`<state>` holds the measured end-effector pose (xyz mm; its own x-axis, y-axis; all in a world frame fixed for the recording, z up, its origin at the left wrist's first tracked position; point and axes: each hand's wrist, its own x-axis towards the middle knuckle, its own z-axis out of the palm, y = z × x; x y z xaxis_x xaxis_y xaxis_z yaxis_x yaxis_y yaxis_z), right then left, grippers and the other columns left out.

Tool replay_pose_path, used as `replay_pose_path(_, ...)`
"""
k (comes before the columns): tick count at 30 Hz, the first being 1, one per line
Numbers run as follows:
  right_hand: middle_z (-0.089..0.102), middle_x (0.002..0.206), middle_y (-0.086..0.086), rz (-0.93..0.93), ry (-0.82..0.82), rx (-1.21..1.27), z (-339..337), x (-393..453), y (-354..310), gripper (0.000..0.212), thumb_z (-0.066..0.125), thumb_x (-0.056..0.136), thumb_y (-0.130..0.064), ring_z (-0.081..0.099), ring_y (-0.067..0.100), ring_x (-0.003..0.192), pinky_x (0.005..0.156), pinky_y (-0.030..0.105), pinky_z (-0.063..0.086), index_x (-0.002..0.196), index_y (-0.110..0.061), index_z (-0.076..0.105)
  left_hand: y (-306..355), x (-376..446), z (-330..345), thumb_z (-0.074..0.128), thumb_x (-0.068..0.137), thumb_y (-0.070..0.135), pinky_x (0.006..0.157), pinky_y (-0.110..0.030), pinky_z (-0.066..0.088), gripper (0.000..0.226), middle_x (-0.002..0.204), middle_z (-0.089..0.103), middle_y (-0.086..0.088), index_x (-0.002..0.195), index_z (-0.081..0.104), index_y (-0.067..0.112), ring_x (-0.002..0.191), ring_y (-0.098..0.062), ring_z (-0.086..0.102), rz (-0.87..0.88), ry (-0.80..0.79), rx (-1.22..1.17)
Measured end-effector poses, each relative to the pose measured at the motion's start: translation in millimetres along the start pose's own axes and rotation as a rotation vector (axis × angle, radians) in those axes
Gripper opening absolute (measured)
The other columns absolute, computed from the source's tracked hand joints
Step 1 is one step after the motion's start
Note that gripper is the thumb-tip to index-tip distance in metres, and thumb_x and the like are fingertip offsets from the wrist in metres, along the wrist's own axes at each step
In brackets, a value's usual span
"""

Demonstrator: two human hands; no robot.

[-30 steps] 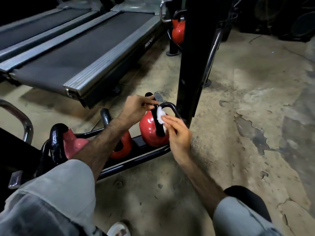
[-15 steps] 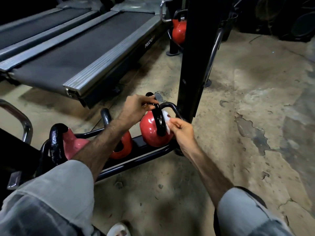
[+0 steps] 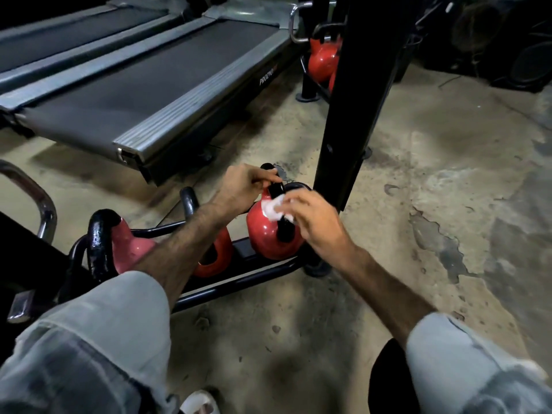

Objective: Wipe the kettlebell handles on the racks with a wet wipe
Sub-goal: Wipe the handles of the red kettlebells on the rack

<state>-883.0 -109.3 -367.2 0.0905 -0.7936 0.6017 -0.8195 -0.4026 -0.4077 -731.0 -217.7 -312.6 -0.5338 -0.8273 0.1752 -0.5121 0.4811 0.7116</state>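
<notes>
A red kettlebell [image 3: 268, 237] with a black handle stands at the right end of a low black rack [image 3: 239, 286]. My left hand [image 3: 245, 186] grips the top of its handle. My right hand [image 3: 313, 218] pinches a white wet wipe [image 3: 273, 208] against the near side of the handle and the bell's upper body; it is motion-blurred. To the left on the same rack sit a second red kettlebell [image 3: 213, 259], partly behind my left forearm, and a pink kettlebell [image 3: 128, 246] with a thick black handle.
A black upright post [image 3: 355, 94] rises just right of the rack. Two treadmills [image 3: 155, 82] lie behind it. More red kettlebells [image 3: 321, 62] sit on a far rack. A chrome bar [image 3: 35, 198] curves at the left. Cracked concrete floor [image 3: 433, 204] spreads to the right.
My right hand has moved with the wipe from the far right side of the handle round to its near side, up and over the bell. My left hand has kept its grip.
</notes>
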Motion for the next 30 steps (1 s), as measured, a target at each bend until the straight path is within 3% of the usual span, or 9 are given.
replay_pose_path(5, 0.058, 0.113, -0.002, -0.196, -0.234, -0.279, 0.4, -23.1, 3.4, 0.034, 0.071, 0.079, 0.001, 0.053, 0.022, 0.096, 0.054, 0.037, 0.055, 0.105, -0.019, 0.065, 4.2, -1.7, -2.4, 0.061, 0.086, -0.005, 0.086, 0.007, 0.034, 0.024, 0.121, 0.065, -0.011, 0.106, 0.072, 0.003, 0.118, -0.014, 0.058, 0.026, -0.044, 0.007)
replay_pose_path(8, 0.058, 0.109, -0.003, -0.2, -0.307, -0.393, -4.4, 16.5, -3.0, 0.034, 0.075, 0.074, -0.005, 0.054, 0.023, 0.098, 0.057, 0.034, 0.056, 0.104, -0.02, 0.067, 3.8, -1.5, -2.0, 0.056, 0.088, -0.008, 0.082, 0.009, 0.031, 0.025, 0.124, 0.062, -0.016, 0.109, 0.069, -0.003, 0.12, -0.022, 0.057, 0.029, -0.063, 0.017)
replay_pose_path(10, 0.064, 0.092, 0.001, -0.297, -0.393, -0.556, -8.4, 44.7, -17.4, 0.026, 0.08, 0.062, -0.012, 0.058, 0.026, 0.088, 0.062, 0.03, 0.054, 0.087, -0.017, 0.072, 5.0, 0.4, -2.9, 0.05, 0.09, -0.01, 0.078, 0.004, 0.035, 0.03, 0.123, 0.063, -0.019, 0.112, 0.067, -0.002, 0.117, -0.025, 0.059, -0.003, -0.078, 0.029)
replay_pose_path(13, 0.069, 0.082, 0.001, -0.56, -0.729, -0.862, -8.1, 50.7, -44.6, 0.009, 0.071, 0.073, -0.022, 0.059, 0.031, 0.091, 0.073, 0.034, 0.047, 0.081, -0.017, 0.074, 8.1, -2.8, -9.6, 0.042, 0.093, -0.007, 0.065, 0.001, 0.037, 0.032, 0.121, 0.061, -0.026, 0.118, 0.062, -0.004, 0.099, -0.023, 0.055, 0.019, -0.133, 0.031)
replay_pose_path(15, 0.07, 0.077, -0.005, -0.665, -0.895, -0.985, -10.5, 38.4, -54.6, 0.01, 0.066, 0.079, -0.027, 0.06, 0.023, 0.089, 0.07, 0.032, 0.041, 0.078, -0.021, 0.074, 10.1, -6.8, -14.1, 0.04, 0.094, -0.008, 0.057, -0.003, 0.038, 0.033, 0.121, 0.06, -0.028, 0.12, 0.06, -0.006, 0.1, -0.021, 0.052, 0.043, -0.158, 0.026)
replay_pose_path(18, 0.07, 0.082, -0.005, -0.671, -0.898, -1.055, -10.7, 47.2, -53.5, 0.015, 0.059, 0.085, -0.028, 0.057, 0.025, 0.095, 0.076, 0.035, 0.04, 0.085, -0.022, 0.073, 1.6, -4.3, -13.5, 0.045, 0.091, -0.009, 0.084, -0.011, 0.042, 0.036, 0.123, 0.064, -0.014, 0.115, 0.068, 0.006, 0.115, -0.019, 0.06, 0.069, -0.139, 0.051)
replay_pose_path(23, 0.07, 0.093, 0.0, -0.645, -0.899, -1.086, 0.0, 38.8, -65.6, 0.023, 0.05, 0.093, -0.023, 0.052, 0.028, 0.1, 0.078, 0.038, 0.037, 0.097, -0.018, 0.072, -12.4, -1.1, -14.0, 0.046, 0.092, -0.005, 0.101, -0.025, 0.045, 0.038, 0.13, 0.06, -0.006, 0.114, 0.069, 0.014, 0.123, -0.019, 0.055, 0.126, -0.18, 0.084)
replay_pose_path(27, 0.07, 0.092, 0.002, -0.59, -0.856, -1.038, 1.3, 42.5, -61.7, 0.022, 0.049, 0.092, -0.021, 0.053, 0.027, 0.097, 0.074, 0.037, 0.037, 0.095, -0.018, 0.071, -15.4, -1.4, -14.3, 0.046, 0.092, -0.009, 0.093, 0.001, 0.036, 0.037, 0.133, 0.057, -0.005, 0.116, 0.068, 0.009, 0.124, -0.007, 0.048, 0.118, -0.174, 0.038)
replay_pose_path(30, 0.068, 0.083, 0.002, -0.616, -0.625, -0.947, -4.5, 42.4, -42.6, 0.011, 0.06, 0.082, -0.018, 0.056, 0.024, 0.084, 0.064, 0.033, 0.042, 0.085, -0.018, 0.07, -16.7, -1.4, -14.5, 0.047, 0.094, -0.004, 0.092, 0.001, 0.036, 0.038, 0.133, 0.057, 0.002, 0.115, 0.069, 0.018, 0.12, 0.0, 0.049, 0.126, -0.173, 0.039)
